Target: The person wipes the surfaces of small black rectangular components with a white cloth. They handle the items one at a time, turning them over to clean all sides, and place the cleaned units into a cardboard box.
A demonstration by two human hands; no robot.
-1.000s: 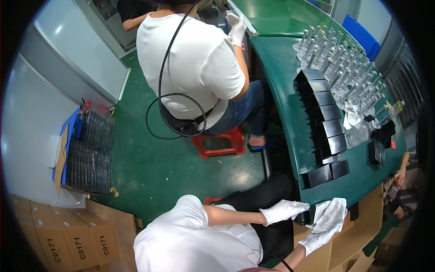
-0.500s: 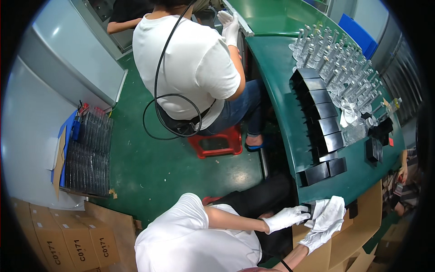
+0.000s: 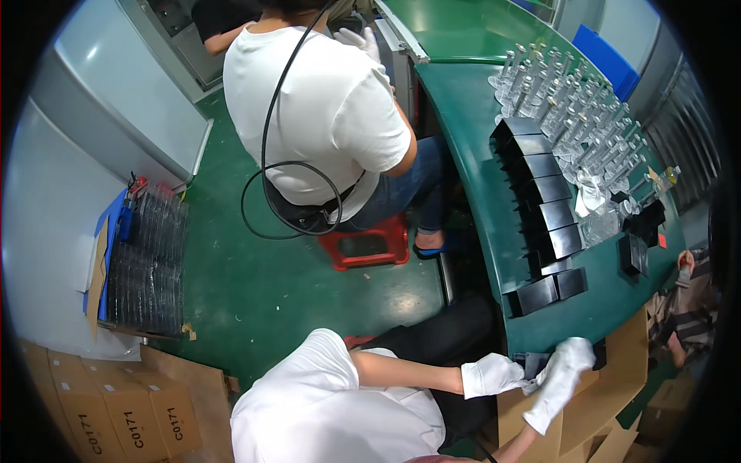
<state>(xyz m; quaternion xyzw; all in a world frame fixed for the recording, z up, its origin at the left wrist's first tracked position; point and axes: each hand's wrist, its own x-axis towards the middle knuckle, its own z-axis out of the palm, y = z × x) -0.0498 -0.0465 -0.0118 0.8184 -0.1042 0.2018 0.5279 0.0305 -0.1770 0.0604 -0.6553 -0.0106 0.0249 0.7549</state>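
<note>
At the table's near end, my white-gloved left hand (image 3: 492,376) is closed on the edge of a small black box (image 3: 531,361). The box is partly hidden, so its full shape does not show. My right hand (image 3: 549,397), also gloved, grips a white cloth (image 3: 575,355) right beside the box. Motion smears the cloth and the right fingers. Just beyond my hands, a row of glossy black boxes (image 3: 554,199) curves along the green table (image 3: 482,185), with two more boxes (image 3: 549,291) at its near end.
Many clear stands with upright stems (image 3: 571,116) crowd the table's far right. An open carton (image 3: 610,393) lies below my right arm. A person in white (image 3: 316,116) sits on a red stool (image 3: 367,245). Dark stacked trays (image 3: 150,266) and cartons (image 3: 116,409) stand left.
My right hand and the cloth have shifted slightly right and turned. My left hand has moved a little, and more of the black box shows. The seated person's gloved hand has moved left.
</note>
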